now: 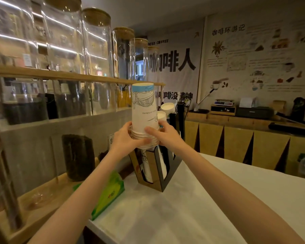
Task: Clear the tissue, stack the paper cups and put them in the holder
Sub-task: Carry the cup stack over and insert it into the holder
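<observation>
Here, a white counter [192,208] holds the cup holder [158,170] (a green tissue pack [109,192] just left); above it both hands, left hand [126,138] and right hand [163,133], grip stacked upturned paper cups [143,110].

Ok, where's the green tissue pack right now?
In the head view the green tissue pack lies lower left on the white counter, left of the cup holder, under the left forearm.

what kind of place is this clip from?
Likely a coffee shop counter: tall glass jars holding dark contents, coffee-themed wall posters, and a cup holder receiving the stack of paper cups.
</observation>
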Demonstrator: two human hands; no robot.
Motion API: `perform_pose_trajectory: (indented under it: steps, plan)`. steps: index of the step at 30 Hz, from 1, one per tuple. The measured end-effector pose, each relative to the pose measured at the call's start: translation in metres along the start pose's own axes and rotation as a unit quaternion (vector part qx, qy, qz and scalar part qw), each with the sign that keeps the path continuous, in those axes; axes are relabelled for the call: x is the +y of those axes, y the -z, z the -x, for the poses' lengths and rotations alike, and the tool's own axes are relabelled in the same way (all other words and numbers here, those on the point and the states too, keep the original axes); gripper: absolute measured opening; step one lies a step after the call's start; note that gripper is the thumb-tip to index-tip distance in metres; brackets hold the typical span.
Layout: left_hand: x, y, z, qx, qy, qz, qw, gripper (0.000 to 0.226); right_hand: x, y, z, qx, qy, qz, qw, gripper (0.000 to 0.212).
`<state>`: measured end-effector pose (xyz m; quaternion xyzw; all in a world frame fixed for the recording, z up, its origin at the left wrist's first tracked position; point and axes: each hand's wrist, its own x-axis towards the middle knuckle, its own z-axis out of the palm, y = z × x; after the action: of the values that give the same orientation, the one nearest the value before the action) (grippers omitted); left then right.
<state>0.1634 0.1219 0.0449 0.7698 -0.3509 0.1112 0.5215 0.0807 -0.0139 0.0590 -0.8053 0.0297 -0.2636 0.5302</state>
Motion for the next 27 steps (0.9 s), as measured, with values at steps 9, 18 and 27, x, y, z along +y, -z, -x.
perform_pose_trajectory:
  steps: [9, 18, 27]
  plan:
    - [-0.020, -0.013, -0.006, -0.058, 0.038, 0.015, 0.997, 0.080, 0.018, -0.006, -0.002, -0.021, -0.011, 0.092, 0.996, 0.072]
    - [-0.030, -0.018, -0.006, -0.108, 0.041, -0.040, 0.993, 0.049, 0.051, -0.012, 0.000, -0.034, -0.151, 0.030, 0.988, 0.091]
    - [-0.026, -0.021, 0.000, -0.052, 0.024, 0.078, 0.995, 0.072, 0.057, -0.021, 0.005, -0.052, -0.194, 0.011, 0.980, 0.088]
